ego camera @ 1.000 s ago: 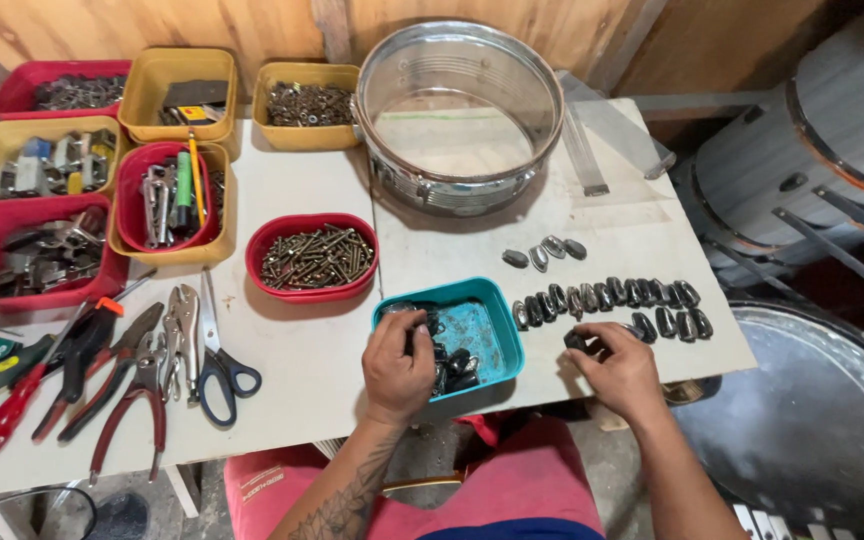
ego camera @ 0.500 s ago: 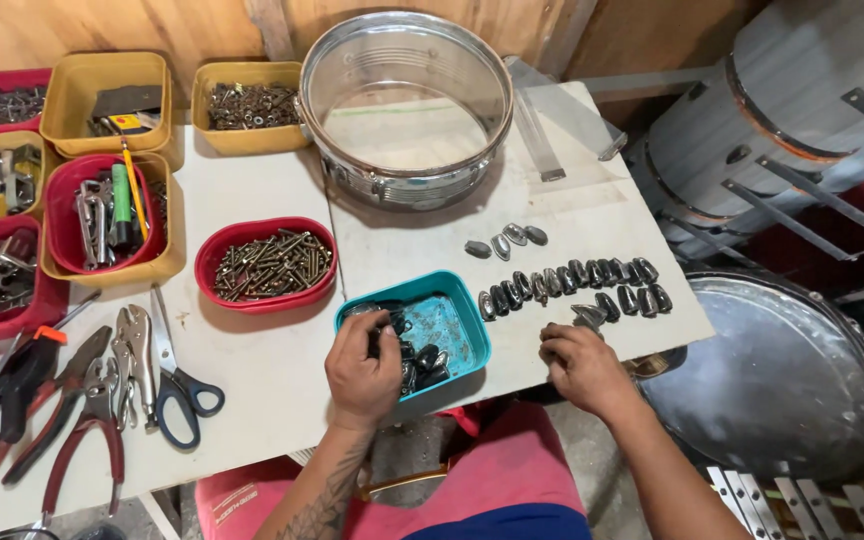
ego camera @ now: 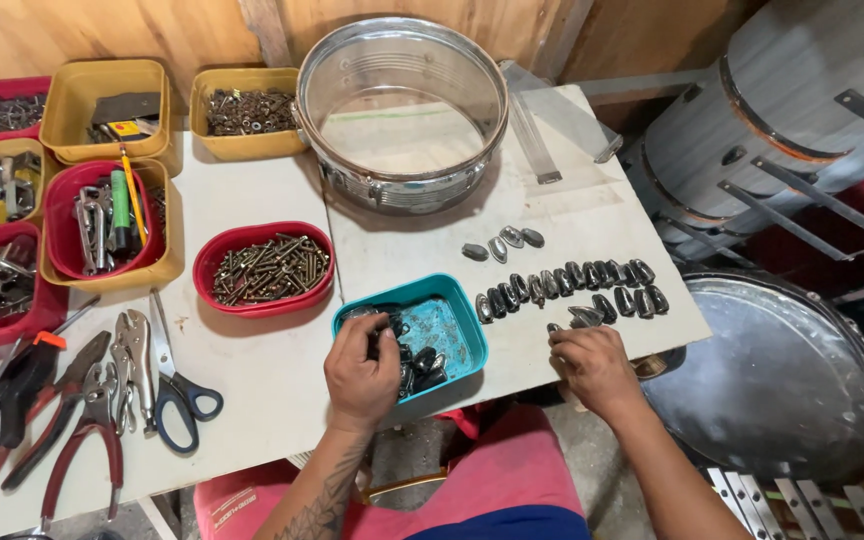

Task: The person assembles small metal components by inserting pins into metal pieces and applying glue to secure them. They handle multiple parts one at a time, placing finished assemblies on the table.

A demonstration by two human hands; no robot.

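My left hand (ego camera: 362,372) reaches into a teal tray (ego camera: 457,316) that holds several dark metal lugs (ego camera: 420,366), its fingers curled among them. My right hand (ego camera: 592,365) rests on the white table, fingertips on a metal lug (ego camera: 582,317) at the near end of a row of metal lugs (ego camera: 572,290). Three more lugs (ego camera: 502,243) lie apart behind that row. Whether the left hand's fingers hold a piece is hidden.
A shiny drum shell (ego camera: 402,110) stands at the back. A red bowl of screws (ego camera: 264,266) sits left of the teal tray. Yellow and red bins (ego camera: 102,215) of tools line the left. Pliers and scissors (ego camera: 167,385) lie at front left. Drums (ego camera: 782,370) stand right.
The camera view has shifted, so the table sits further right in frame. My right hand has moved up to the row of lugs; my left hand stays in the teal tray.
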